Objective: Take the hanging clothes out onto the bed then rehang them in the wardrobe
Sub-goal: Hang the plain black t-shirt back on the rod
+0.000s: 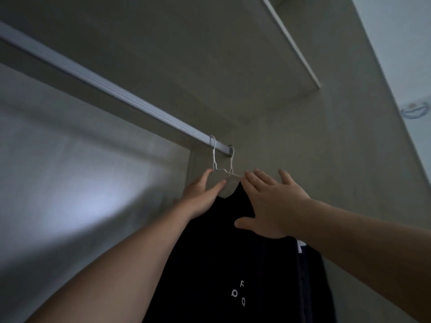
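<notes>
A black shirt (210, 264) with small white letters hangs on a white wire hanger (214, 159), hooked over the silver wardrobe rail (112, 92) near its right end. A second white hanger hook (231, 159) sits beside it, carrying a darker garment (312, 276) behind. My left hand (203, 197) reaches up to the hanger's left shoulder, fingers straight and touching the wire. My right hand (272, 203) lies spread over the shirt's right shoulder, fingers straight, thumb out.
The wardrobe's grey back wall (70, 183) fills the left. A shelf edge (293, 43) runs overhead at the upper right. The wardrobe's right side panel (349, 148) stands close to the hangers. A pale wall (408, 54) shows at the far right.
</notes>
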